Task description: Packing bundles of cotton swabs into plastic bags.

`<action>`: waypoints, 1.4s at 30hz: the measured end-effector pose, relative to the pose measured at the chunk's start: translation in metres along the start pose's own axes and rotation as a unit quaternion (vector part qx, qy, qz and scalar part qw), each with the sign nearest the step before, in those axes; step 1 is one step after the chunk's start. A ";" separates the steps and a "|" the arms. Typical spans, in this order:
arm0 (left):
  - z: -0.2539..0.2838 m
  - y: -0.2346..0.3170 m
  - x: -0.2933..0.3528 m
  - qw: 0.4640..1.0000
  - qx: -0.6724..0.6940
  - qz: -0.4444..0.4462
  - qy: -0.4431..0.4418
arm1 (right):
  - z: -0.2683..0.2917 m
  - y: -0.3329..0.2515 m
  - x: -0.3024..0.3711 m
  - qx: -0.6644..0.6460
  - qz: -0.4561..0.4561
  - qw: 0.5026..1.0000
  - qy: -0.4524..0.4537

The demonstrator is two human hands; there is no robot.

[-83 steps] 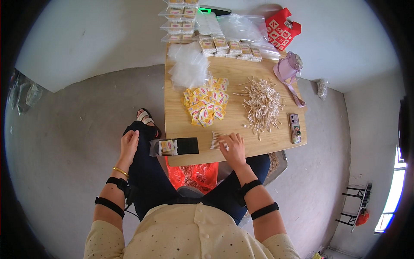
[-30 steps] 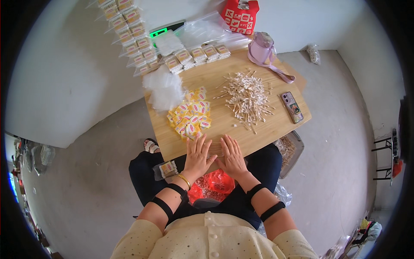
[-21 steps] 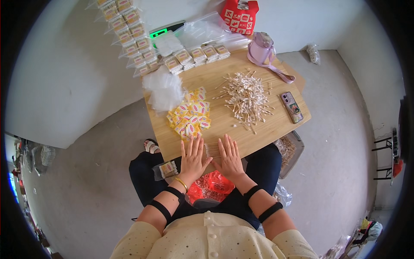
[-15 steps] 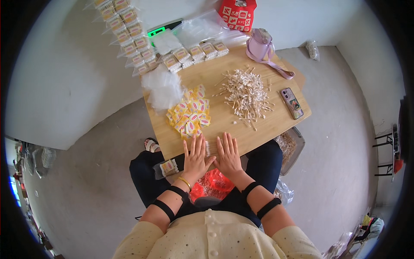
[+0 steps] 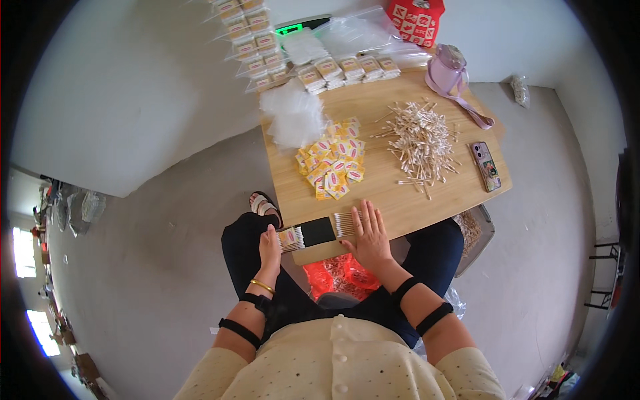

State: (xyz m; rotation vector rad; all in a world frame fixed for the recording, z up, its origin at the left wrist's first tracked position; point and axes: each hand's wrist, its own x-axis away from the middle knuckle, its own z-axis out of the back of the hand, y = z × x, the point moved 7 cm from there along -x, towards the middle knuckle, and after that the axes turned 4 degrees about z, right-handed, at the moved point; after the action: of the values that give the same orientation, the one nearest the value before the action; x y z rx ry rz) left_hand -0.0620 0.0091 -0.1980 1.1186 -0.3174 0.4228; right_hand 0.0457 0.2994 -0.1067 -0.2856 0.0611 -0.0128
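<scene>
One small swab pack (image 5: pixel 291 239) with a yellow-and-white card sits at the near left edge of your bench (image 5: pixel 381 187), beside a black pad (image 5: pixel 317 231). Your left hand (image 5: pixel 269 250) is at the pack's left end with its fingers curled; you cannot tell from this view whether it grips. Your right hand (image 5: pixel 372 233) is open, palm down and fingers extended, over the right end of a row of swabs (image 5: pixel 343 225) lying just right of the pad. Beyond your hands, you have a pile of yellow-and-white cards (image 5: pixel 333 160) and, to its right, a loose heap of swabs (image 5: pixel 423 143). Clear bags (image 5: pixel 291 113) lie behind the cards, and a phone (image 5: pixel 486 167) is near the bench's right edge.
</scene>
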 end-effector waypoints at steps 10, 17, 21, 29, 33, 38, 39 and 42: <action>-0.013 0.028 0.015 0.995 0.019 -0.074 0.070 | -0.021 -0.044 -0.013 0.018 0.047 0.998 -0.033; -0.020 0.012 0.008 0.992 0.097 -0.065 0.041 | -0.027 -0.061 -0.019 0.003 0.065 0.997 -0.034; -0.021 0.019 0.014 0.990 0.113 -0.063 0.048 | -0.033 -0.069 -0.023 0.002 0.077 0.997 -0.032; -0.013 0.039 0.025 0.984 0.042 -0.121 0.125 | -0.038 -0.091 -0.031 -0.002 0.082 0.996 -0.038; -0.011 0.039 0.025 0.984 0.042 -0.121 0.127 | -0.038 -0.093 -0.032 -0.008 0.087 0.996 -0.034; -0.008 0.039 0.024 0.982 0.011 -0.132 0.136 | -0.017 -0.087 -0.028 -0.097 0.098 0.990 0.025; -0.007 0.037 0.023 0.982 0.013 -0.131 0.139 | -0.014 -0.085 -0.025 -0.098 0.118 0.988 0.028; -0.008 0.038 0.024 0.982 0.015 -0.124 0.141 | -0.007 -0.084 -0.022 -0.092 0.150 0.984 0.036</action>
State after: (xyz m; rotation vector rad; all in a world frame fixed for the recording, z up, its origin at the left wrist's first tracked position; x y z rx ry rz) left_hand -0.0592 0.0347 -0.1601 1.0947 0.0780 0.3590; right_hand 0.0233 0.2168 -0.0887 -0.4595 0.1780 0.2827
